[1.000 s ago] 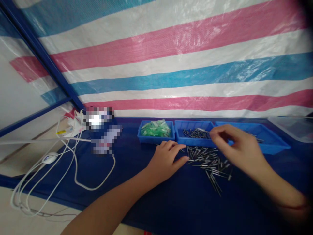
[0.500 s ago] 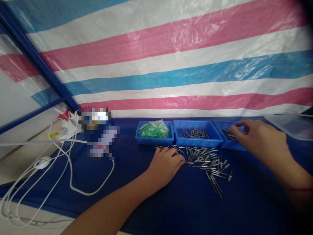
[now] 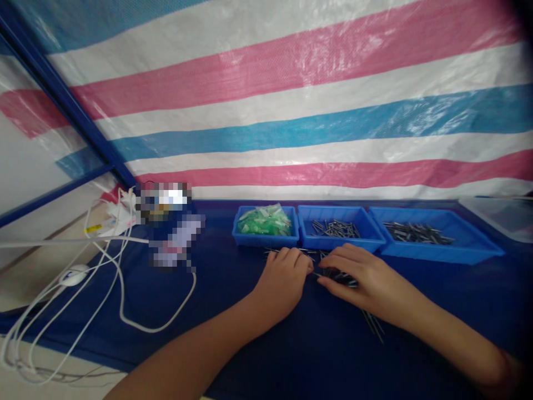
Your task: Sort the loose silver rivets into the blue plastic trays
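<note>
Resting on the loose metal pins [image 3: 333, 273] just in front of the middle blue tray [image 3: 339, 242], right hand [image 3: 361, 276] and left hand [image 3: 284, 279] curl loosely; whether either grip pinches one, can't tell. Pins look light, stiff, slippery, so take one mid-shaft.

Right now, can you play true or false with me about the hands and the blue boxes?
1. Both hands rest on the loose metal pins on the blue table. True.
2. The right hand is inside the right tray. False: it lies on the table, in front of the trays.
3. The left tray holds green pieces. True.
4. The middle tray is empty. False: it holds metal pins.
5. The left hand holds a white cable. False: the cable lies apart, further left.
</note>
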A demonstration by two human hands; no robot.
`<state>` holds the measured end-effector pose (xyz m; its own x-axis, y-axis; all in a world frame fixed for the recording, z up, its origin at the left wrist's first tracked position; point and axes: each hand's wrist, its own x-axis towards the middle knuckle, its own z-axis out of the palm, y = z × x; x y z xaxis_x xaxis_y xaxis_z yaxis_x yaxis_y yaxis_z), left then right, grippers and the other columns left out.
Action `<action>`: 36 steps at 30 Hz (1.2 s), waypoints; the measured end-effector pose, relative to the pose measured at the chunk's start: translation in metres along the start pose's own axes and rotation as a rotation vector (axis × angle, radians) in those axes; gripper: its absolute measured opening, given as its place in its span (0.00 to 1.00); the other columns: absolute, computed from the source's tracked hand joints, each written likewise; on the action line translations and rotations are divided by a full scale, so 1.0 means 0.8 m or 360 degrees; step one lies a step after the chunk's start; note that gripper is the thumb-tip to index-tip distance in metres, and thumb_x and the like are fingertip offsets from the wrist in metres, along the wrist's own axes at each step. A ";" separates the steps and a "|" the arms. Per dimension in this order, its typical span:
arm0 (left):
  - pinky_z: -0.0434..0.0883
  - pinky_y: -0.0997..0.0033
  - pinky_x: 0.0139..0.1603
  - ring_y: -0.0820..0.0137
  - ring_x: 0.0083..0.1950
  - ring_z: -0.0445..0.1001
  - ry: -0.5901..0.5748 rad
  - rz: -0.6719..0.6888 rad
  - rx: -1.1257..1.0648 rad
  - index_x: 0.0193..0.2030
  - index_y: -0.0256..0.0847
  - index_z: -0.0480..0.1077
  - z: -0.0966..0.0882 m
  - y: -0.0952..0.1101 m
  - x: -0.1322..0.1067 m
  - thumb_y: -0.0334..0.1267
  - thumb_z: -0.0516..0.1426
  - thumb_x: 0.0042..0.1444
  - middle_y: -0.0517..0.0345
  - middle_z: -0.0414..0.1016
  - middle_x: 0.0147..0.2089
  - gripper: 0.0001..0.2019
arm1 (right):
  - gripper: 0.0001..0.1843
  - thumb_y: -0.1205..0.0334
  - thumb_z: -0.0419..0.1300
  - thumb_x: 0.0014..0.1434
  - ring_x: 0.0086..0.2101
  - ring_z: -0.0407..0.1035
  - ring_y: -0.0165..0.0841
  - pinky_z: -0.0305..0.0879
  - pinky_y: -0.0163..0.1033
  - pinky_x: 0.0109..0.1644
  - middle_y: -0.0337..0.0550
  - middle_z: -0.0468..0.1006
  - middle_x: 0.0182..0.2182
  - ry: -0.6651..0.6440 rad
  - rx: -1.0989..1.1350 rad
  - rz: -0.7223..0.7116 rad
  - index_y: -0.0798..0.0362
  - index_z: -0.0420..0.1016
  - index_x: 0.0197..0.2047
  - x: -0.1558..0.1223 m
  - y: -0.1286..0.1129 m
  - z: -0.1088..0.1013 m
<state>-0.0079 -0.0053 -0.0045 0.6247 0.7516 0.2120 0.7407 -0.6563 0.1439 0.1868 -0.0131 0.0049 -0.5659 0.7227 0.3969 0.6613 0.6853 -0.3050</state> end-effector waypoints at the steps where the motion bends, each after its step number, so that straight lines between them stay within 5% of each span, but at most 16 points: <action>1: 0.61 0.63 0.41 0.65 0.43 0.67 0.0015 -0.0013 -0.0072 0.41 0.40 0.65 -0.001 0.000 0.001 0.32 0.47 0.65 0.58 0.71 0.41 0.06 | 0.09 0.58 0.56 0.62 0.36 0.69 0.36 0.65 0.44 0.43 0.44 0.75 0.34 0.0001 0.0038 0.0007 0.52 0.74 0.39 0.000 0.000 0.001; 6: 0.64 0.68 0.44 0.69 0.43 0.70 0.0154 -0.0091 -0.0634 0.41 0.38 0.67 -0.006 0.002 0.003 0.33 0.45 0.66 0.57 0.73 0.40 0.11 | 0.10 0.59 0.53 0.63 0.38 0.71 0.36 0.67 0.42 0.43 0.44 0.77 0.35 0.0126 0.0276 0.0139 0.50 0.75 0.38 0.000 0.000 0.001; 11: 0.67 0.73 0.40 0.71 0.38 0.72 0.0391 -0.0394 -0.1308 0.42 0.39 0.71 -0.008 0.007 0.005 0.38 0.54 0.61 0.58 0.75 0.38 0.08 | 0.12 0.53 0.56 0.60 0.38 0.74 0.38 0.71 0.43 0.42 0.43 0.80 0.37 0.0271 0.0675 0.0511 0.48 0.78 0.40 0.000 -0.004 0.004; 18: 0.68 0.76 0.33 0.74 0.30 0.71 0.0424 -0.0556 -0.1950 0.38 0.37 0.73 -0.003 0.012 0.006 0.41 0.58 0.57 0.59 0.75 0.31 0.09 | 0.13 0.51 0.59 0.58 0.38 0.75 0.38 0.71 0.43 0.46 0.41 0.82 0.35 0.0222 0.1256 0.0677 0.48 0.81 0.36 0.006 -0.018 0.008; 26: 0.68 0.75 0.37 0.73 0.34 0.72 0.0481 -0.0501 -0.1812 0.40 0.38 0.75 -0.006 0.011 0.005 0.40 0.57 0.58 0.58 0.77 0.35 0.09 | 0.13 0.51 0.59 0.57 0.35 0.73 0.36 0.71 0.40 0.40 0.41 0.79 0.32 0.0198 0.1348 0.0719 0.50 0.78 0.38 0.008 -0.020 0.009; 36: 0.68 0.73 0.41 0.71 0.41 0.72 0.0402 -0.0318 -0.1270 0.44 0.40 0.73 -0.009 0.007 0.005 0.38 0.53 0.62 0.56 0.75 0.42 0.10 | 0.12 0.50 0.61 0.56 0.32 0.71 0.34 0.69 0.38 0.34 0.41 0.77 0.32 0.0448 0.1073 0.0738 0.49 0.74 0.35 0.003 -0.004 0.004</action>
<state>-0.0032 -0.0061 0.0045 0.3573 0.8825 0.3057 0.3762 -0.4355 0.8178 0.1818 -0.0132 0.0040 -0.1092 0.9544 0.2778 0.3118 0.2983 -0.9021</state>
